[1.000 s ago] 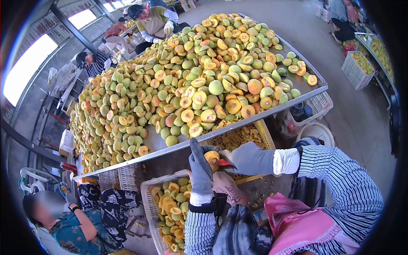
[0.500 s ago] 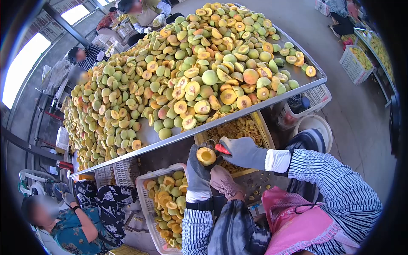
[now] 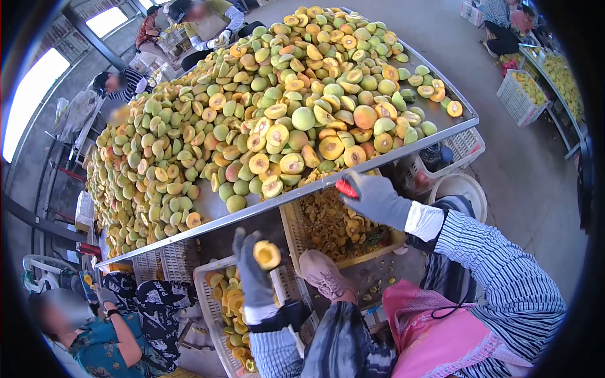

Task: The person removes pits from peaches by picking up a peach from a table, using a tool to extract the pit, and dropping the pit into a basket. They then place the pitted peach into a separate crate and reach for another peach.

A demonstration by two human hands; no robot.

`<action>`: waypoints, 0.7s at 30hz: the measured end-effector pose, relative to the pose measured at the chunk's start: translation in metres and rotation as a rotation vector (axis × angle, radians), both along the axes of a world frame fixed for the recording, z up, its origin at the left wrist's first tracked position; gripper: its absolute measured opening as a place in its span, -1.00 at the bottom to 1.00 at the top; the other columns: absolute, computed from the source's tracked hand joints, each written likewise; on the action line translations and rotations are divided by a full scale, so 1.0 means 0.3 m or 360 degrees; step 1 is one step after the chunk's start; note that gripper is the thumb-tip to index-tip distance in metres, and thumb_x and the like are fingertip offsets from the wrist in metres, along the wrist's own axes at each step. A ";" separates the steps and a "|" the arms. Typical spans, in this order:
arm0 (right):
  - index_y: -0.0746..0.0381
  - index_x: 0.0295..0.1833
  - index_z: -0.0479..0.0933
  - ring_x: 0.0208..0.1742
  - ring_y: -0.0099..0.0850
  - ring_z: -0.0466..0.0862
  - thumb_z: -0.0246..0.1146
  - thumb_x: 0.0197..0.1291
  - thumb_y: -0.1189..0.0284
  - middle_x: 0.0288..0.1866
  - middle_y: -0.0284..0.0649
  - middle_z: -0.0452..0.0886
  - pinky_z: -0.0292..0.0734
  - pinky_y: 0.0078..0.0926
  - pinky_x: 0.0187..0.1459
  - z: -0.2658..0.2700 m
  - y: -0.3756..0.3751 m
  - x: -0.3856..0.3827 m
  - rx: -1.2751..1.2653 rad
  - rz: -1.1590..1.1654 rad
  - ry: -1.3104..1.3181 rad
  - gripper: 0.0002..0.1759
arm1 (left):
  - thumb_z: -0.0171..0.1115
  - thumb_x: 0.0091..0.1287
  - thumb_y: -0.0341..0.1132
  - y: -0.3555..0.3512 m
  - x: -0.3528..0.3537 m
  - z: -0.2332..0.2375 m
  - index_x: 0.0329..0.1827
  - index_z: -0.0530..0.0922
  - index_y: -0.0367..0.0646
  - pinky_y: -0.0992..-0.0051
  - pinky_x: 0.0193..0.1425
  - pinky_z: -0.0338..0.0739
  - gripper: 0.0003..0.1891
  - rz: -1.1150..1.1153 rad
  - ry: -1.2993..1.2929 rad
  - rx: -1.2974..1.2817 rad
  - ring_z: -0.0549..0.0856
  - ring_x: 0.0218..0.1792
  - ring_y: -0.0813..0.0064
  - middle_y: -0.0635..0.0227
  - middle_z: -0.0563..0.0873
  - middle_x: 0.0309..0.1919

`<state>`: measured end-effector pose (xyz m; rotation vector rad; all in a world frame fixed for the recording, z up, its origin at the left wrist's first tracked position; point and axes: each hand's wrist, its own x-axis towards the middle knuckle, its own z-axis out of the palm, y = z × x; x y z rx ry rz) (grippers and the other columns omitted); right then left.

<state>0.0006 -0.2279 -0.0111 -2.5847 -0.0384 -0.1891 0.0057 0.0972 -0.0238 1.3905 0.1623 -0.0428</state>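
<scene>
My left hand (image 3: 253,268), in a grey glove, is over the right side of a white crate of fruit halves (image 3: 217,309). A hollowed yellow peach half (image 3: 266,254) rests against its thumb side, cut face up, with the fingers stretched out beside it. My right hand (image 3: 378,200), also gloved, is closed round the red handle of a small pitting tool (image 3: 346,188), near the metal table's front edge. On the table (image 3: 208,200) lies a big heap of halved peaches (image 3: 277,120), some with stones showing.
Beneath the table edge stands a yellow crate (image 3: 290,236) of fruit scraps. A white bucket (image 3: 469,189) and a white basket (image 3: 469,148) are at the right. At the left sits a co-worker (image 3: 113,321); others work behind the heap. My shoe (image 3: 322,271) is between the crates.
My left hand has moved left with the peach half, its fingers unfolding. My right hand has drawn the tool away from the fruit, up and to the right. The view has shifted slightly.
</scene>
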 end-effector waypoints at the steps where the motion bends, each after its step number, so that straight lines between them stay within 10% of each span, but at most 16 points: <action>1: 0.19 0.13 0.44 -0.22 -0.01 0.72 0.34 0.19 0.11 -0.29 0.00 0.68 0.60 -0.10 -0.23 0.032 -0.044 0.033 -0.0014 -0.0086 -0.0010 -0.48 | 0.17 0.41 -0.42 0.058 0.006 0.055 0.29 0.48 -0.31 0.39 0.22 0.60 -0.60 0.0232 0.0096 -0.0037 0.54 0.30 0.30 0.17 0.56 0.25; 3: 0.15 0.13 0.45 -0.21 -0.06 0.72 0.37 0.16 0.10 -0.20 -0.08 0.68 0.61 -0.12 -0.21 0.055 -0.123 0.126 -0.0149 -0.0289 -0.0124 -0.48 | 0.24 0.38 -0.31 0.371 0.021 -0.087 0.44 0.34 -0.34 0.36 0.46 0.35 -0.41 0.0259 0.0116 0.1120 0.48 0.35 0.18 0.06 0.50 0.33; 5: 0.14 0.12 0.45 -0.19 -0.07 0.73 0.37 0.16 0.09 -0.08 -0.11 0.67 0.61 -0.12 -0.19 0.075 -0.162 0.219 -0.0208 -0.0318 -0.0216 -0.48 | 0.29 0.36 -0.29 0.254 -0.050 0.134 0.53 0.21 -0.29 0.38 0.39 0.43 -0.29 0.0542 0.0252 0.1414 0.50 0.32 0.24 0.01 0.45 0.36; 7: 0.15 0.19 0.43 -0.17 -0.07 0.73 0.37 0.17 0.10 -0.02 -0.11 0.67 0.61 -0.13 -0.18 0.085 -0.167 0.332 -0.0140 -0.0275 -0.0332 -0.44 | 0.27 0.40 -0.30 0.253 -0.041 0.122 0.50 0.25 -0.29 0.39 0.33 0.48 -0.35 0.0533 0.0075 0.0443 0.51 0.28 0.29 0.04 0.43 0.35; 13: 0.23 0.26 0.41 -0.16 -0.04 0.74 0.38 0.15 0.24 -0.05 -0.01 0.68 0.62 -0.15 -0.17 0.085 -0.117 0.562 -0.0327 -0.0235 -0.0184 -0.40 | 0.20 0.47 -0.21 -0.011 0.025 0.104 0.39 0.41 -0.22 0.42 0.22 0.54 -0.51 0.0019 0.0087 0.0278 0.66 0.11 0.36 0.20 0.57 0.21; 16: 0.17 0.24 0.44 -0.13 0.04 0.71 0.35 0.10 0.21 -0.16 0.03 0.70 0.59 -0.08 -0.08 0.052 -0.106 0.542 0.0413 -0.0489 -0.0380 -0.41 | 0.14 0.51 -0.13 -0.119 0.035 0.076 0.44 0.39 -0.10 0.34 0.22 0.55 -0.50 -0.0408 -0.0385 0.0498 0.67 0.13 0.31 0.17 0.57 0.26; 21: 0.19 0.27 0.44 -0.08 0.03 0.71 0.44 0.11 0.12 -0.12 0.04 0.69 0.60 -0.11 -0.05 0.135 0.142 0.170 0.0660 0.0155 -0.0523 -0.32 | 0.00 0.57 -0.02 -0.362 0.068 0.108 0.57 0.19 0.02 0.25 0.31 0.50 -0.42 -0.0279 0.0010 -0.0838 0.52 0.31 0.18 0.23 0.45 0.39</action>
